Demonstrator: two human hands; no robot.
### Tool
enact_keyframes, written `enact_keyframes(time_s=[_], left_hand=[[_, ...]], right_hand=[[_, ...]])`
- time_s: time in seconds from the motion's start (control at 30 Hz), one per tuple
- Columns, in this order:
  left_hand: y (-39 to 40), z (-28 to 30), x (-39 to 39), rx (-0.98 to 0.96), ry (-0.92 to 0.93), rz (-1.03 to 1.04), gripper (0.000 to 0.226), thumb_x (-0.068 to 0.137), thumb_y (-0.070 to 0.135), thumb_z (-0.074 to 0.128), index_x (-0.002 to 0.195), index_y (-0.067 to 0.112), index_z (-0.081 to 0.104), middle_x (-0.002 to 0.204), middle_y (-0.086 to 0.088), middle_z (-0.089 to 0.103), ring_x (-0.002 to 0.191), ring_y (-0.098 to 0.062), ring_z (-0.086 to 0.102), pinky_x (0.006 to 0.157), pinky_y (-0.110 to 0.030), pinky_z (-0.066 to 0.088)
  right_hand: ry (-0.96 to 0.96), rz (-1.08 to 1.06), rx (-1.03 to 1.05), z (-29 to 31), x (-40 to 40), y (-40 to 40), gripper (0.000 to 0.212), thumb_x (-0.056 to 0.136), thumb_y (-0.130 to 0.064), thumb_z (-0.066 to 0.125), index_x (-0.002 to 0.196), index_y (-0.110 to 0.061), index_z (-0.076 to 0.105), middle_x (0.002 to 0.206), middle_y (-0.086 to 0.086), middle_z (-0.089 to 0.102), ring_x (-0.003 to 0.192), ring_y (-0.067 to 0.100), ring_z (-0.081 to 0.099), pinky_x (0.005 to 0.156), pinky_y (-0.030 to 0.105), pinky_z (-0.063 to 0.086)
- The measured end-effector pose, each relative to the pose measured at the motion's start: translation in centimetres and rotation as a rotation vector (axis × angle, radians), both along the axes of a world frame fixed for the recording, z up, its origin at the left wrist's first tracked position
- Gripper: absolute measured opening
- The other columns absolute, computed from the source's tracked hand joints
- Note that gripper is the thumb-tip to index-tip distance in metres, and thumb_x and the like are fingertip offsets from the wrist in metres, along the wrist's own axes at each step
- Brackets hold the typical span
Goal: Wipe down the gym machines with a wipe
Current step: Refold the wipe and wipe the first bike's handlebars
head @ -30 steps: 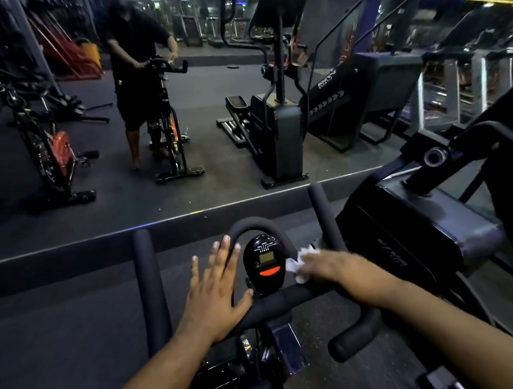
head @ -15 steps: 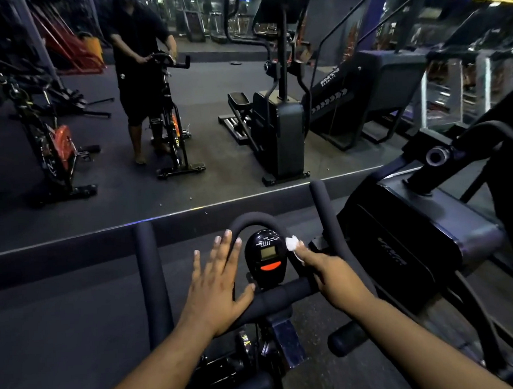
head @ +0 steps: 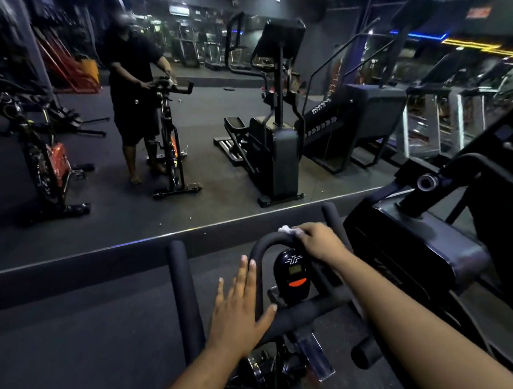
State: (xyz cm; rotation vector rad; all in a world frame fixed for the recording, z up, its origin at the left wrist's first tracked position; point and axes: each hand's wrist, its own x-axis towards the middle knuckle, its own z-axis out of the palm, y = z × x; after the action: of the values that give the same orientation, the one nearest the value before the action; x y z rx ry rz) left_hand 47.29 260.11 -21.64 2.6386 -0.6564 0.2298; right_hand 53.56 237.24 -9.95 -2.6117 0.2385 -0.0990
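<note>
A black exercise bike's handlebar [head: 304, 311] fills the lower middle of the head view, with a small console [head: 293, 273] inside its arched loop [head: 261, 248]. My right hand [head: 318, 240] holds a crumpled white wipe [head: 287, 230] against the top right of that loop. On the crossbar, left of the console, my left hand [head: 238, 309] rests flat with its fingers straight.
A large mirror [head: 185, 123] runs along the wall ahead and reflects a person at a bike, an elliptical and a stair machine. A big black machine [head: 432, 237] stands close on my right. The handlebar's left prong [head: 183, 289] rises beside my left hand.
My right hand has carried the wipe from the crossbar beside the console up to the top of the arched loop. My left hand has stayed on the crossbar.
</note>
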Motion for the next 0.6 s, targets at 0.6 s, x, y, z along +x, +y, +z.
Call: enact_keyframes(time_s=[0.6], left_hand=[[7.2, -2.6, -1.6, 0.145, -0.128, -0.043, 0.102, 0.083, 0.076, 0.044, 0.158, 0.007, 0.032, 0.168, -0.011, 0.021, 0.156, -0.025, 0.019, 0.122, -0.055, 0.009]], right_hand=[[0.055, 0.825, -0.857, -8.2, -12.2, 9.9, 0.05, 0.088, -0.026, 0.042, 0.13, -0.017, 0.068, 0.14, 0.001, 0.061, 0.14, 0.019, 0.047, 0.107, 0.034, 0.048]])
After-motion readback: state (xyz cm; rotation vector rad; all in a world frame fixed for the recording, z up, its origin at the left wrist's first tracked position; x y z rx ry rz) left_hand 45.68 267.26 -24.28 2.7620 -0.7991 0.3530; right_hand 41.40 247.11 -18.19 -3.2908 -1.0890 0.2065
